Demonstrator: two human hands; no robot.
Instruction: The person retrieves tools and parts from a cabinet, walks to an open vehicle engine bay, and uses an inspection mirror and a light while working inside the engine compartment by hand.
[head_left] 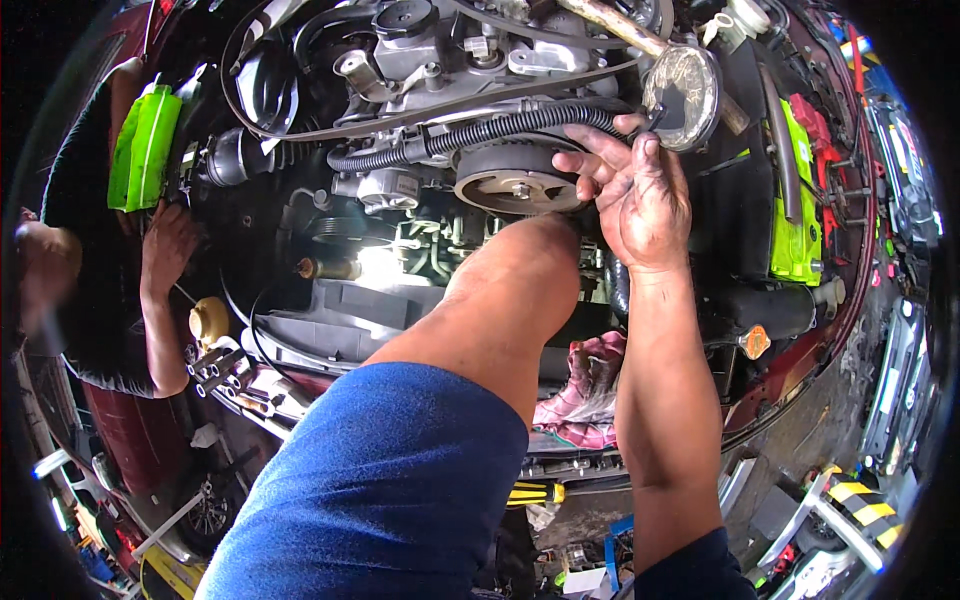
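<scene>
My left forearm (500,290), in a blue sleeve, reaches down into the engine bay. Beyond the wrist, my left hand is hidden below the large round pulley (520,188). To the right of that pulley is my right hand (635,195), palm up with grimy fingers. Its thumb and forefinger pinch a small dark piece (656,118), too small to name, while the other fingers are spread toward the pulley. Just above these fingertips lies a mallet (685,98) with a round worn head and a wooden handle. A ribbed black hose (480,135) crosses above the pulley.
A loose black belt (370,128) loops over the engine. At the left, another person's hand (170,240) is near a bright green panel (146,145). Sockets (222,370) lie on the front edge. A pink patterned cloth (590,390) sits between my forearms.
</scene>
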